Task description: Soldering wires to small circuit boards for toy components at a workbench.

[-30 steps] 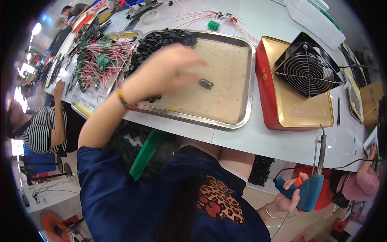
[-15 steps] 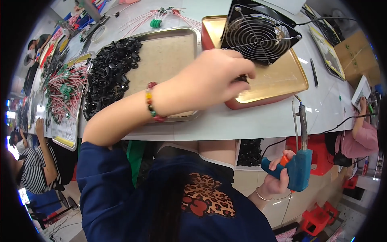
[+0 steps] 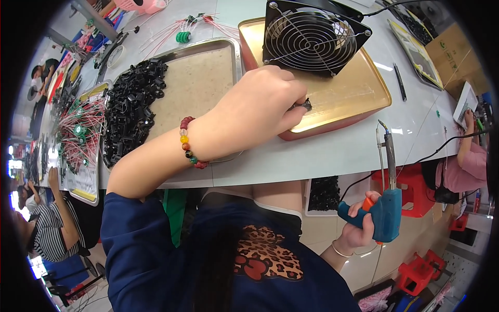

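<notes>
My left hand [image 3: 260, 112] is closed in a pinch on a small black plastic part [image 3: 306, 105], mostly hidden by the fingers, above the near edge of a red box with a gold top [image 3: 358, 99]. A black fan with a wire guard [image 3: 314, 41] stands on that gold top, just beyond the hand. In front of the table's edge at the right, my right hand [image 3: 358, 229] grips a teal soldering gun [image 3: 387, 213] by its handle, a finger at the orange trigger. Its tip points up, apart from the box.
Left of the box lies a metal tray [image 3: 202, 67] with black plastic parts [image 3: 130, 109] heaped on its left side. Farther left is a tray of green parts with red and white wires [image 3: 80, 130]. A black pen [image 3: 399, 81] lies right of the box. Co-workers sit at both sides.
The whole view has shifted a little, with the table items now farther left. My left hand's fingers have drawn closer together around the black part. My right hand keeps its grip on the soldering gun.
</notes>
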`<control>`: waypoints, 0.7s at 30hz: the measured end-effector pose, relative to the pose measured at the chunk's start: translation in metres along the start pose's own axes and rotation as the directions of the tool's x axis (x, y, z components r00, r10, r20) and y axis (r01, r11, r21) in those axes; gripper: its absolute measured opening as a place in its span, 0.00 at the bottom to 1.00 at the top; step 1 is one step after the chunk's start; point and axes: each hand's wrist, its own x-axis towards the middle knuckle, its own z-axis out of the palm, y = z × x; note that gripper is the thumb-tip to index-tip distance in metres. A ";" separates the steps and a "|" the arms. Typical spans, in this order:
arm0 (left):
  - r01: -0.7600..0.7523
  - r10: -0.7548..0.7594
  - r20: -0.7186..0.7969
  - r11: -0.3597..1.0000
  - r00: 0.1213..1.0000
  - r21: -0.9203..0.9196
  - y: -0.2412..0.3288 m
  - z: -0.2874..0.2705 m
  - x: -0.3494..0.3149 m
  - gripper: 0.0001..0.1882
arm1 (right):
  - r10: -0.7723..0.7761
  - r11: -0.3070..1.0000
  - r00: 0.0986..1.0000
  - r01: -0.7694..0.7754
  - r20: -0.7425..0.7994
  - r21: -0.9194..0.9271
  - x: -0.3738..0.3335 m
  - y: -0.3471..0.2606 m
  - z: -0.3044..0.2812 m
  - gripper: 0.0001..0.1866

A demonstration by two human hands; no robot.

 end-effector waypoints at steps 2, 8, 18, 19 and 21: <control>0.026 -0.026 -0.003 0.999 1.000 0.044 0.001 -0.002 0.000 0.06 | 0.002 1.000 1.000 -0.002 0.013 0.002 0.002 0.000 0.002 0.24; 0.042 -0.043 -0.018 0.999 0.999 -0.010 0.000 -0.002 -0.001 0.06 | -0.005 1.000 0.999 0.005 0.034 0.003 0.003 0.002 0.006 0.25; 0.066 -0.047 -0.087 0.973 0.995 0.220 -0.021 -0.053 -0.048 0.07 | -0.031 0.999 0.999 0.030 0.024 0.025 0.002 -0.003 0.005 0.26; 0.118 -0.122 -0.014 0.913 0.992 0.390 -0.031 -0.069 -0.061 0.07 | -0.037 0.999 0.999 0.036 0.031 0.018 0.003 -0.003 0.003 0.26; 0.211 -0.300 0.053 0.776 0.953 0.595 -0.038 -0.099 -0.092 0.09 | -0.037 0.999 0.999 0.037 0.039 0.022 0.002 -0.001 0.001 0.25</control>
